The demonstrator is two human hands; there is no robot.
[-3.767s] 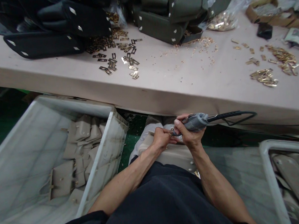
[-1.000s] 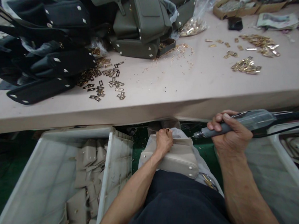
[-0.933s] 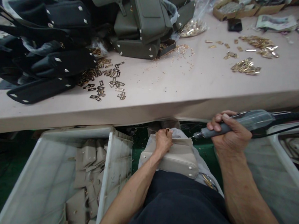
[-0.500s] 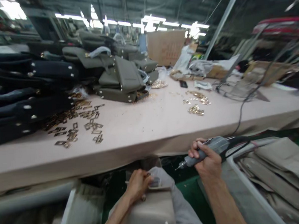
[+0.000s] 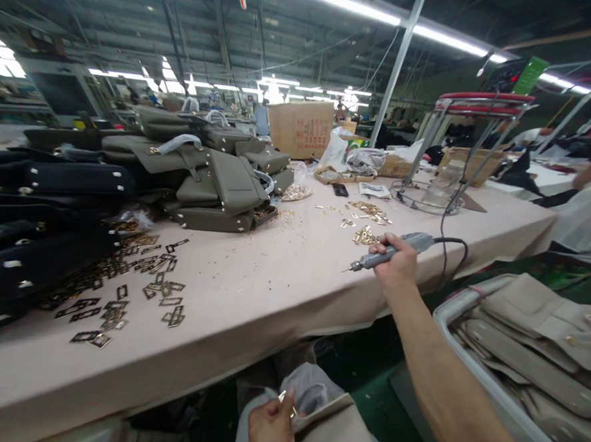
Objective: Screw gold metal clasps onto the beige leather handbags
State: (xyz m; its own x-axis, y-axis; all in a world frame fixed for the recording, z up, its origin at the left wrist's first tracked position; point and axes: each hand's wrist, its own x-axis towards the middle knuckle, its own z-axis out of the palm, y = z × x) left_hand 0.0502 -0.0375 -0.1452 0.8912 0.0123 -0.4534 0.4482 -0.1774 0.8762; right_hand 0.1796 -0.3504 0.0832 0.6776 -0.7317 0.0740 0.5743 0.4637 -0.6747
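Observation:
My right hand [image 5: 397,261] is wrapped round a grey electric screwdriver [image 5: 411,244], held over the table's front edge with its bit pointing left. A cable runs from its back end. Low in the view, my left hand [image 5: 272,428] pinches a small gold metal fitting [image 5: 285,400] at the top edge of a beige bag [image 5: 333,432]. The bag rests on my lap, its lower part out of view. Thin whitish plastic [image 5: 310,383] shows behind its edge. Just beyond the screwdriver lies a pile of small gold parts [image 5: 364,235] on the pink-covered table [image 5: 259,283].
Olive bags [image 5: 233,185] and black bags [image 5: 63,185] are stacked at the left. Dark rectangular metal frames [image 5: 164,286] lie scattered before them. A bin [image 5: 444,322] of beige bags stands at my right. A red-topped wire stand [image 5: 483,103] rises behind the cable.
My right hand has raised the screwdriver from below the table's edge to above it. My left hand stays at the bag with a gold fitting now showing. The view has tilted and shifted.

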